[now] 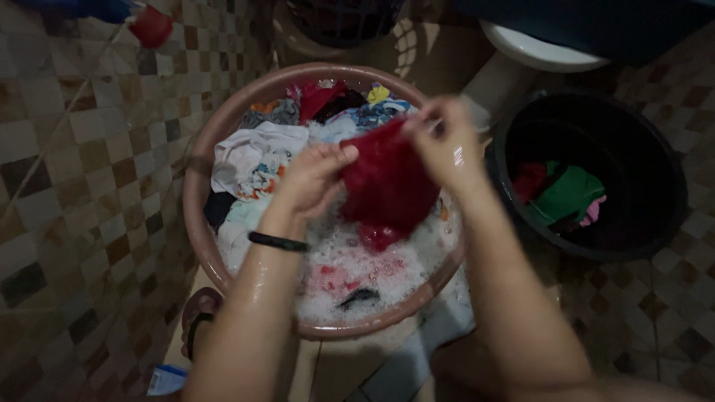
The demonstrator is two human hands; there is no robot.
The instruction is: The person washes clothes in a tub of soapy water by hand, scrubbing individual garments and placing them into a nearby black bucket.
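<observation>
Both hands are gripping a wet red garment [387,182] above the suds in the brown basin [195,186], the left hand [313,179] pinching its near-left edge and the right hand [445,145] clutching its far-right top corner. The cloth is hanging between them, its length running downward toward the foam, with the black bucket [655,156] sitting just beside the right arm.
</observation>
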